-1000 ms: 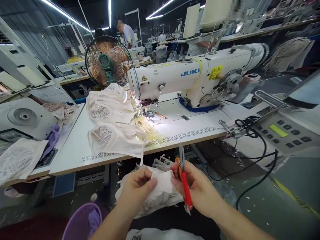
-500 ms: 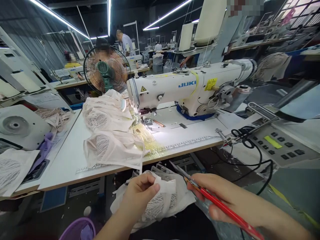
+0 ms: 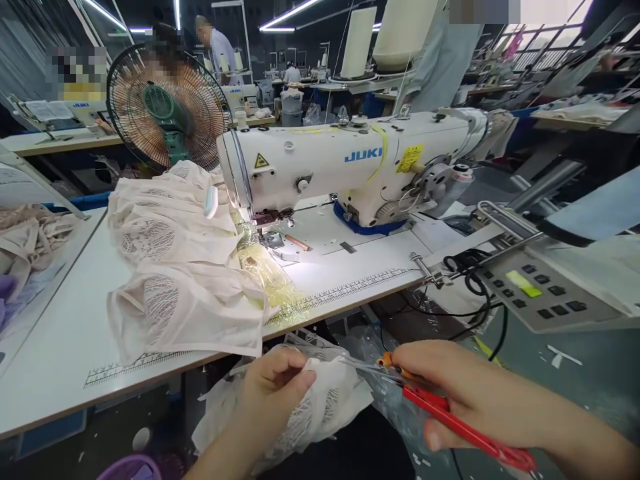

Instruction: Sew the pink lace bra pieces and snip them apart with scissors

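My left hand (image 3: 267, 403) pinches the edge of a cream bra (image 3: 345, 390) between thumb and fingers, in front of the table edge. Leaf-like line patterns mark the bra's cups. Red-handled scissors (image 3: 445, 413) are gripped in my right hand (image 3: 475, 390); their blades point left and their tips reach the bra's upper edge, close to my left fingertips. Whether the blades have fabric between them I cannot make out. On the table, left of the sewing machine (image 3: 310, 160), lies a pile of similar cream bras (image 3: 200, 300).
A fan (image 3: 165, 107) stands behind the pile. At the right, a control panel (image 3: 545, 287) juts out beside black cables. A purple basket (image 3: 133, 467) sits at lower left. A small orange-brown tool (image 3: 297, 243) lies by the needle. Other people work at the back.
The scissors have swung left, and their tips have come from above and apart to the bra's edge. My view has turned to the right.
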Tool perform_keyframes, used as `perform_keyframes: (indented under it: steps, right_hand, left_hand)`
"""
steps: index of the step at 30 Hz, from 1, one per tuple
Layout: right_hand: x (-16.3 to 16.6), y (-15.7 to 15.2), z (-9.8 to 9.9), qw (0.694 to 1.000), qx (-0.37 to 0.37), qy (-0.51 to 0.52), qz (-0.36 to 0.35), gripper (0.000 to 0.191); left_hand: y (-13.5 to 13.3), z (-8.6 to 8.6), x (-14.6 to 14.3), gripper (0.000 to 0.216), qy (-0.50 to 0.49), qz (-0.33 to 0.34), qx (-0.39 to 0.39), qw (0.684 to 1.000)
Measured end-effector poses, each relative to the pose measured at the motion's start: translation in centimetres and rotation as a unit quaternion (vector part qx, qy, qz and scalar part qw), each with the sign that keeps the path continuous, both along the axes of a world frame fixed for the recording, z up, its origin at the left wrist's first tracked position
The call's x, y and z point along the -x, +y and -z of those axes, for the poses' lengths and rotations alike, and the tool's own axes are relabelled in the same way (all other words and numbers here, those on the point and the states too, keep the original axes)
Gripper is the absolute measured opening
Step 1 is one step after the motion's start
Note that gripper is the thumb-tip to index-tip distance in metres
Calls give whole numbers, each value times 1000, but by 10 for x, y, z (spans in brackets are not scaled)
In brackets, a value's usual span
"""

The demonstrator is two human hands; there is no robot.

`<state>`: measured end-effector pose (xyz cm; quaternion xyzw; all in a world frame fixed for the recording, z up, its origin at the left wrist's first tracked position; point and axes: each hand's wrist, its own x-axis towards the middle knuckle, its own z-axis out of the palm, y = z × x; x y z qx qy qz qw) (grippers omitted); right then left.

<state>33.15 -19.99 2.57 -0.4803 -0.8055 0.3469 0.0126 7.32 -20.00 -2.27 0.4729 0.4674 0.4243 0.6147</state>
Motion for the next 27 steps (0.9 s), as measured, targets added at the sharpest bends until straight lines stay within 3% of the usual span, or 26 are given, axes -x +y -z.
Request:
perform_keyframes:
  steps: [10, 20, 27]
  right_hand:
    - [1, 9, -11, 998, 8, -63, -1, 40]
    - [-4, 5, 0, 997, 41, -62, 4, 47]
    - [-4, 8, 10, 995, 87, -36, -37, 47]
  left_hand:
    - [2, -5, -8, 17, 51, 64, 17, 997]
    - [6, -4, -17, 19, 93, 107, 12, 990]
    - [7, -2, -23, 21, 53, 138, 75, 986]
